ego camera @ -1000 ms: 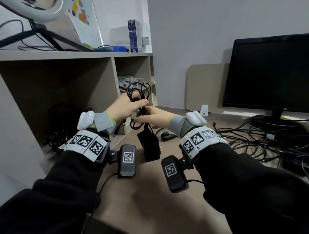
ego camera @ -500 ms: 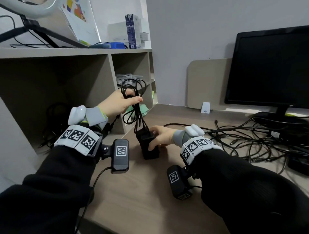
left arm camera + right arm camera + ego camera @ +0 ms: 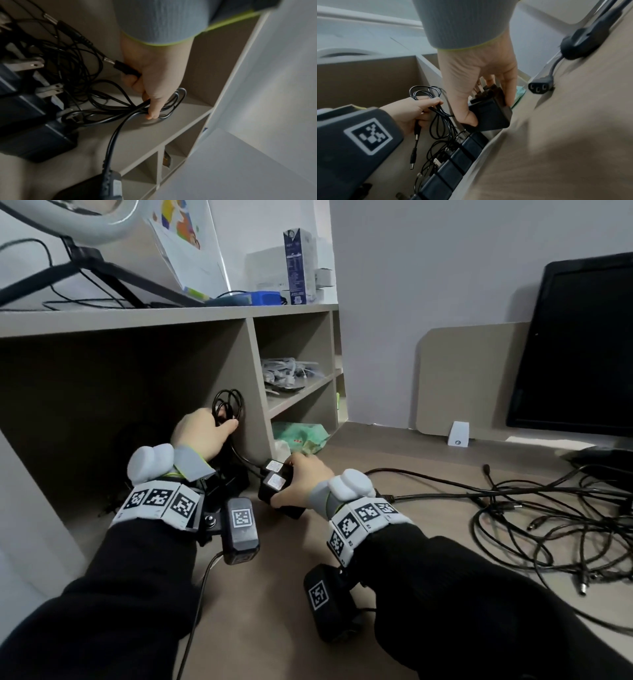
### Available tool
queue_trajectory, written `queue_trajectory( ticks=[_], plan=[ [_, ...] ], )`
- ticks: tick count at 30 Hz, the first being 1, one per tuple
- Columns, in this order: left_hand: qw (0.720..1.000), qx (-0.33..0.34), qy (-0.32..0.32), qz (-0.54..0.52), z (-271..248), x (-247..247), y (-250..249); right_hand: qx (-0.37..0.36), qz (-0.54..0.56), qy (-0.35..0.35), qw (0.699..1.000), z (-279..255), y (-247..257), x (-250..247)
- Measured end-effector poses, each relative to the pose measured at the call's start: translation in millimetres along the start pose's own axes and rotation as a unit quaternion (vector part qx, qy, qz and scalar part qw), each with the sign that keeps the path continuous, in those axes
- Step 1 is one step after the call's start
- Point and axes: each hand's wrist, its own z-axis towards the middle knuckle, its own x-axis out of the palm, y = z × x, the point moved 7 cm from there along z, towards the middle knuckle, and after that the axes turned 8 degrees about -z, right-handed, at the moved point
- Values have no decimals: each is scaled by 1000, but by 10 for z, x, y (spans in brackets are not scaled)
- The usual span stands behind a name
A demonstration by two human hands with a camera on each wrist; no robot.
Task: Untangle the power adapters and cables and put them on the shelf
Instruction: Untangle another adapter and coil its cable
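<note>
My left hand (image 3: 219,429) grips a coiled black cable (image 3: 227,405) inside the big lower compartment of the shelf (image 3: 255,364). The cable runs down to a black power adapter (image 3: 275,486), which my right hand (image 3: 298,474) grips at the compartment's front edge. In the left wrist view my left hand (image 3: 150,102) pinches the coil (image 3: 173,102) just above the shelf floor, with the barrel plug (image 3: 125,67) sticking out of my fist. My right hand (image 3: 488,102) clasps the adapter (image 3: 489,117) between thumb and fingers. A row of several other adapters (image 3: 453,155) lies in the shelf.
A tangle of black cables (image 3: 513,508) spreads over the desk on the right, under a monitor (image 3: 582,344). A green packet (image 3: 301,436) and a small white box (image 3: 458,433) sit near the wall. A three-hole power plug (image 3: 539,88) lies on the desk.
Both hands have moved left and down into the shelf compartment. My right hand went from the cable to the adapter. The adapter went from hanging in the air to the compartment's front edge.
</note>
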Motion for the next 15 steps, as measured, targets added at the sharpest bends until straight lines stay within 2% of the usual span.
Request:
queue_trajectory(
  ticks=[4, 9, 15],
  plan=[
    [999, -46, -13, -26, 41, 91, 202, 3, 3, 7, 1000, 117, 62, 154],
    [991, -79, -51, -91, 163, 92, 436, 11, 77, 8, 997, 240, 55, 266],
    [973, -214, -74, -51, 34, 201, 727, 38, 171, 74, 982, 292, -76, 359]
  ],
)
